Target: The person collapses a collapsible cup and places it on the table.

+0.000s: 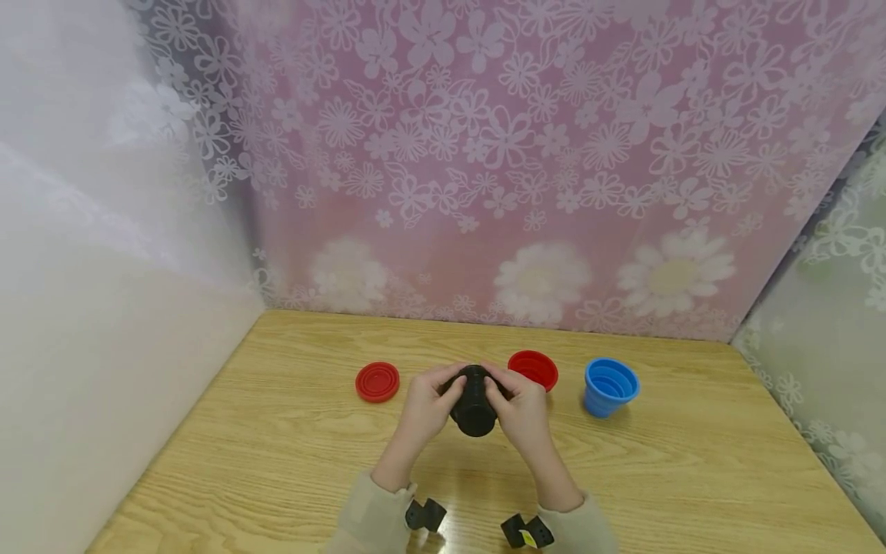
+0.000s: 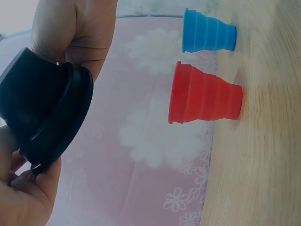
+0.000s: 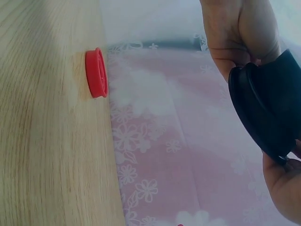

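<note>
At lower centre, left hand [image 1: 427, 398] and right hand [image 1: 521, 400] grip 1 black cup [image 1: 474, 404], fingers [image 1: 443, 375] curled. 1 blue cup [image 1: 605, 400] stands lower right.

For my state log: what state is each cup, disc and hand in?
Tapered black rubbery cup: tilted, raised above the wooden table.
Round red ringed rubbery disc: flat on the table.
Tapered red rubbery cup: extended, upright, open.
Tapered blue rubbery cup: extended, upright, open.
Left hand: gripping the black cup.
Right hand: gripping the black cup.
</note>
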